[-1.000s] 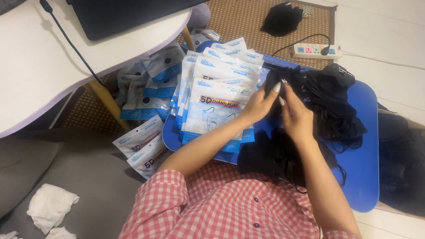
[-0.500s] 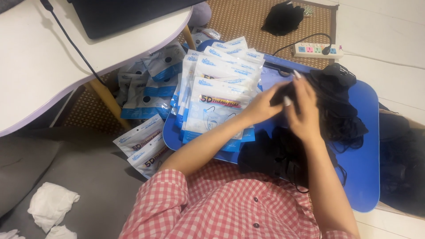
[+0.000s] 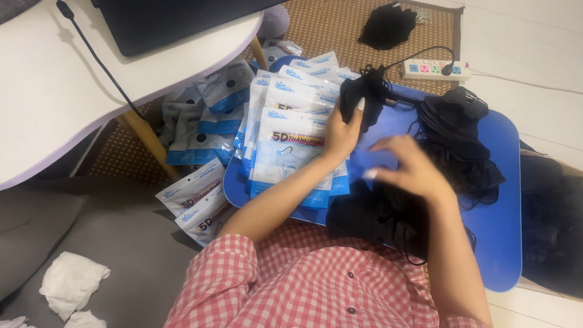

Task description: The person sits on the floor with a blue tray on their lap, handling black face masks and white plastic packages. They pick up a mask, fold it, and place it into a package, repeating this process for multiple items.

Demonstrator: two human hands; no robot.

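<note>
My left hand (image 3: 341, 135) grips a small bunch of black face masks (image 3: 363, 97) and holds it up over the blue lap tray (image 3: 501, 225). My right hand (image 3: 405, 170), blurred and with fingers spread, hovers over the tray between two piles of black masks, one at the far right (image 3: 456, 124) and one near my lap (image 3: 373, 218). A stack of white and blue mask packets (image 3: 291, 143) lies on the tray's left part, right beside my left hand.
More packets lie on the floor under the white table (image 3: 73, 91), by its wooden leg (image 3: 146, 136). A white power strip (image 3: 434, 68) and another black mask heap (image 3: 388, 24) sit on the woven mat. Crumpled white tissues (image 3: 73, 282) rest on the grey cushion.
My left hand has lifted a bunch of black masks up and away from the pile. My right hand has let go and drawn back toward me, opening.
</note>
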